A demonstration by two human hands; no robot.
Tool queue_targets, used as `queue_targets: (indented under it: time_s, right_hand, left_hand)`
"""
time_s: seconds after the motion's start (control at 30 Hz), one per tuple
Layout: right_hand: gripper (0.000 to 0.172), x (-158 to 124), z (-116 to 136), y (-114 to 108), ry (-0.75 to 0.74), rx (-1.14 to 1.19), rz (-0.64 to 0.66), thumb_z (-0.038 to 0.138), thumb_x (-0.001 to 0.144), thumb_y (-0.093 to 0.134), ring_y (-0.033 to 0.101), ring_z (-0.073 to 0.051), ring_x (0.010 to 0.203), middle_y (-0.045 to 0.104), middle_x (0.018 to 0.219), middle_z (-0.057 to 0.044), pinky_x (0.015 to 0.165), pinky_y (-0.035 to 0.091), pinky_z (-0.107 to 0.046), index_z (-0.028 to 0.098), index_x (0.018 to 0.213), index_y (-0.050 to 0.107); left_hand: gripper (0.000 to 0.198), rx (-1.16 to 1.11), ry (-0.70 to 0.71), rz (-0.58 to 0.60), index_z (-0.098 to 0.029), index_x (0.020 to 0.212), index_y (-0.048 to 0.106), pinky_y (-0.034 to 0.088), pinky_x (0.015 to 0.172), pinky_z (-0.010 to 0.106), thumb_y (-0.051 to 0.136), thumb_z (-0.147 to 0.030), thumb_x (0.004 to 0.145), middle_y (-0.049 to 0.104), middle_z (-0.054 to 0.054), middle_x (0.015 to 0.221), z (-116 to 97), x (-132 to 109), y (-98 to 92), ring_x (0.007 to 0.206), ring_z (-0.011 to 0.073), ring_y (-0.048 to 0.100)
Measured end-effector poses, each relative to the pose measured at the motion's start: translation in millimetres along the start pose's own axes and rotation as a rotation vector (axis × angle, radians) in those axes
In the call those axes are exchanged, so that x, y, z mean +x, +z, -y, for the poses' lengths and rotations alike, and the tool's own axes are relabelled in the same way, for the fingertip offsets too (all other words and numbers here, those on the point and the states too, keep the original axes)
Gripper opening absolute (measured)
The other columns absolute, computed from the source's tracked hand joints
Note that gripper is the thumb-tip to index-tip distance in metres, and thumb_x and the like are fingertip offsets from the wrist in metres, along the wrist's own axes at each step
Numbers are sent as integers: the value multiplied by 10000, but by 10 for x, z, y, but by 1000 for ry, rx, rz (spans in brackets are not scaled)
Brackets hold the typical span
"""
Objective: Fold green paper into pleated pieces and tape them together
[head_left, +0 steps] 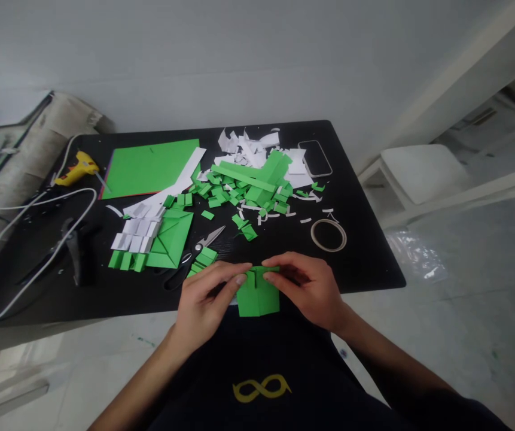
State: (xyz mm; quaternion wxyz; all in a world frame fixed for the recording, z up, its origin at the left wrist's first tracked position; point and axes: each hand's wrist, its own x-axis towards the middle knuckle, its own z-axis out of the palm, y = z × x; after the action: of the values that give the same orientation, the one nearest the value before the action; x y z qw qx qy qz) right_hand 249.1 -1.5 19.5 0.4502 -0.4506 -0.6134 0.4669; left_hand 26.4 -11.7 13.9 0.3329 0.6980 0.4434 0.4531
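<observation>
Both my hands pinch a small folded green paper piece (258, 297) at the near edge of the black table (365, 263). My left hand (207, 299) grips its top left corner with fingers pressed together. My right hand (304, 284) grips the top right corner the same way. The piece hangs partly over the table edge, above my lap. Scissors (194, 252) lie just beyond my left hand. Small folded green pieces (203, 258) sit next to them.
A heap of green and white paper scraps (248, 179) covers the table's middle. A green sheet (149, 166) lies at the back left beside a yellow glue gun (78, 167) with a white cable (37, 239). A tape roll (328, 234) and a phone (314, 158) lie at the right.
</observation>
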Motion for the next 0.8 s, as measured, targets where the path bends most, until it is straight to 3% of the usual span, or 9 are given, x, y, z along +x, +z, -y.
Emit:
queue_targets:
  time_s: [0.4,0.53,0.8]
  right_hand:
    - [112,-25,-15,51,42,58,-16,215,901,815,802,-160,805,841,949,-24,712,646,-239,246,1008,821]
    - [122,-41,-39,73,55,66,-15,223,905,815,790,-159,799,833,947,-23,709,640,-244,251,1023,813]
    - [128,-13,-47,57,-85,59,46,134,953,721,750,-151,831,771,922,-26,705,582,-253,240,948,794]
  left_hand:
    - [174,80,-5,-48,-235,1131,766,513,630,205,762,-183,966,772,-3,910,2,-21,96,664,91,613]
    - [153,32,5,-57,-234,1092,757,515,629,212,770,-158,960,797,3,949,19,-25,122,691,98,655]
    - [146,-53,-15,-28,-251,1031,770,502,646,246,727,-120,983,777,5,928,43,-15,156,762,120,669]
